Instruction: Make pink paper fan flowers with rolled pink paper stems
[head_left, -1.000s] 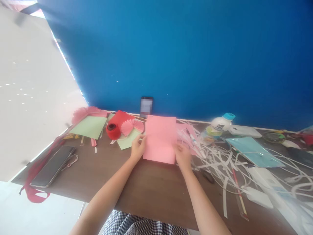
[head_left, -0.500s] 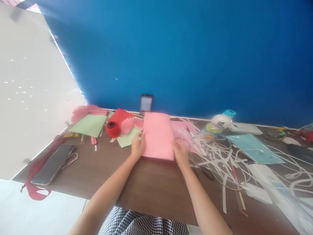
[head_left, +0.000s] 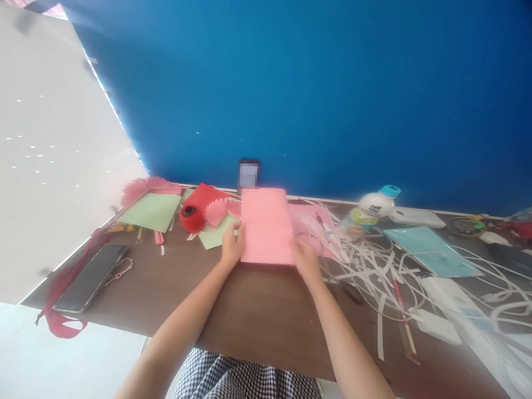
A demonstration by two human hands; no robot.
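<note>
While near the counter's far edge, our left hand and right hand, grips pinching the pink sheet.

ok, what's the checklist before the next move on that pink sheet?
1. Left edge of pink sheet at left hand: ok.
2. Near right corner at right hand: ok.
3. Grip pinching or only pressing: cannot tell.
4. Sheet flat on table: cannot tell.
5. Gap between red spool and left hand: ok.
6. Gap between white paper strips and right hand: not ok, they lie right beside it.
</note>
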